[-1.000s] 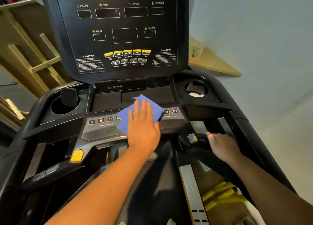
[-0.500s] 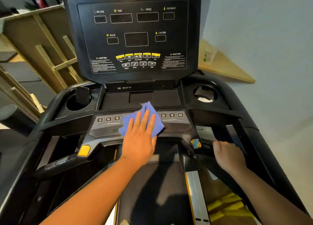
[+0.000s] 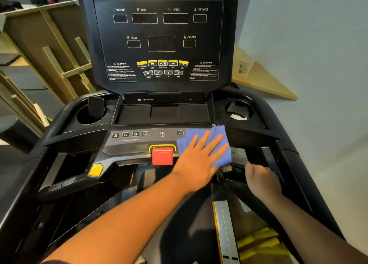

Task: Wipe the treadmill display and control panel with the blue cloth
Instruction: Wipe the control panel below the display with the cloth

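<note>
Left hand (image 3: 199,160) flat on the cloth (image 3: 221,142), fingers straight and spread, pressing it onto the right end of the panel (image 3: 127,144). Right hand (image 3: 260,181) curled round a dark handlebar (image 3: 256,160) just off the panel's right edge, bracing.

Risks from here, as judged. Red stop button (image 3: 162,156) right beside the heel of the left hand, touching or nearly so: one sweep back toward the panel's middle and could get knocked or pressed. Same for the number keys (image 3: 130,134) and fan key (image 3: 162,133) on the panel's left half; firm pressure over them might trigger something if powered, though the display (image 3: 161,43) reads dark. Cloth's far corner hanging at the panel's right edge; pushed further, could slide off into the gap below. Cloth loosely pinned under straight fingers only, so likely to bunch on a quick stroke.

Around: display upright behind the panel, apparently not yet reached in this pass, well apart from the cloth. Tray (image 3: 163,113) between display and panel. Left cupholder (image 3: 89,116) with a dark object standing in it, right cupholder (image 3: 239,110) with something pale at the bottom, hard to tell what. Yellow tab (image 3: 96,169) below the panel's left corner. Nothing blocking the way up to the display.
</note>
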